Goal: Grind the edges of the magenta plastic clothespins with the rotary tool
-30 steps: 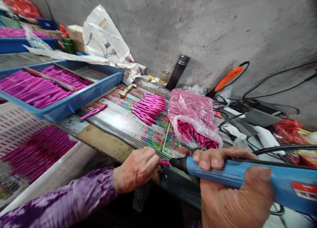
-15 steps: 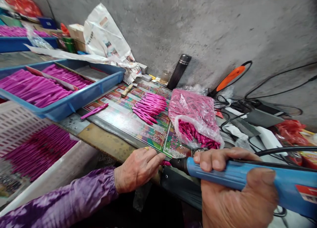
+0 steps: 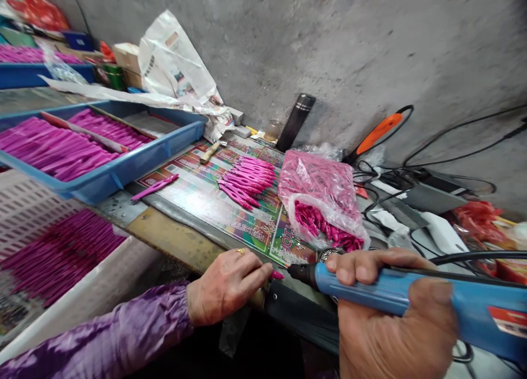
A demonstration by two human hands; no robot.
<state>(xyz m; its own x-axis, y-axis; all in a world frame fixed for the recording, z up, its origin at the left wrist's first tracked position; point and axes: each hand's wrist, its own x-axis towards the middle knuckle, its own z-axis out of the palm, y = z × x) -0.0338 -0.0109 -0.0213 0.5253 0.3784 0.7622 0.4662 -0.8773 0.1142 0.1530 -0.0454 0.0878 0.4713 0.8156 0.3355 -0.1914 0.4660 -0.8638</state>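
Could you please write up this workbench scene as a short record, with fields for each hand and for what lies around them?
Left hand: left hand, ringed, in a purple satin sleeve, pinching a small magenta plastic piece
Right hand: right hand gripping a blue-handled corded soldering iron, its black tip close to the piece
Things: fanned magenta plastic pieces on a colourful printed board; clear plastic bag of magenta pieces
Rest: blue plastic tray of magenta pieces; white perforated plastic crate; grey concrete wall

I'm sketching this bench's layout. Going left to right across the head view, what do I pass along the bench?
Blue plastic tray → small wooden-handled tool → fanned magenta plastic pieces → pink plastic bag → orange-handled tool → red plastic bag
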